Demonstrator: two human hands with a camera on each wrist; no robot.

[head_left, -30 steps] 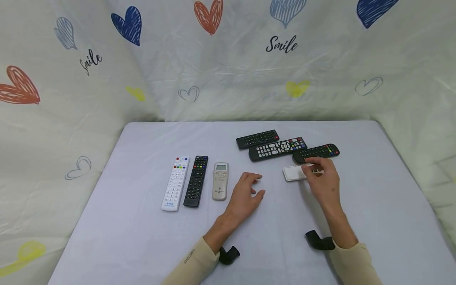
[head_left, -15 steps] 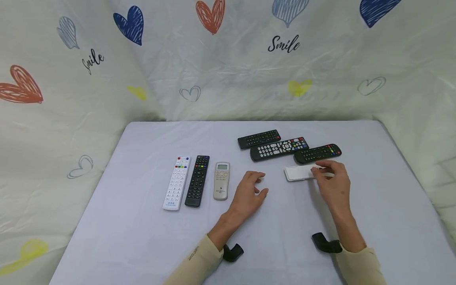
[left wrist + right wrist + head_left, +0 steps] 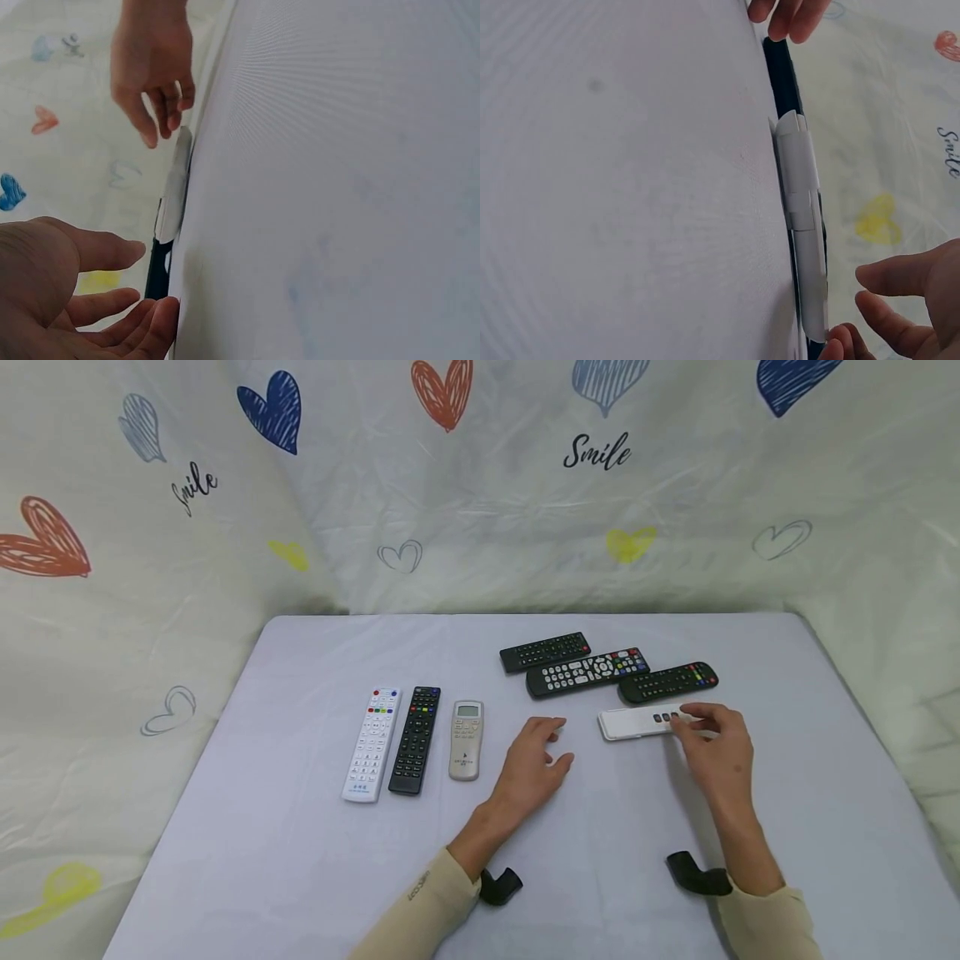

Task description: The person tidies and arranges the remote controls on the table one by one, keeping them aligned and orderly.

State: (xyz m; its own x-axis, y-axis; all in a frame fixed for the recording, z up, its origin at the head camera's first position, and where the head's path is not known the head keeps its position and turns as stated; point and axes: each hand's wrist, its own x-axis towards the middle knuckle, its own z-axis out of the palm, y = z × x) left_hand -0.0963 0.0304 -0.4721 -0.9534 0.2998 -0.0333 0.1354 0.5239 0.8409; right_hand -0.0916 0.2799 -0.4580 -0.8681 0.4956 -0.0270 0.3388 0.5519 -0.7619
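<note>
white table (image 3: pixel 615 860): left hand (image 3: pixel 528 766) angled inward, right hand (image 3: pixel 722 750) at white remote (image 3: pixel 633 722), perhaps touching; fingers (image 3: pixel 891 322) relaxed, released.

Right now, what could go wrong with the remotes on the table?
The right hand is at one end of the white remote with dark buttons, so a bump might slide it into the black remote just behind. That one lies very close to the white-buttoned remote, so a push could shift both.
</note>
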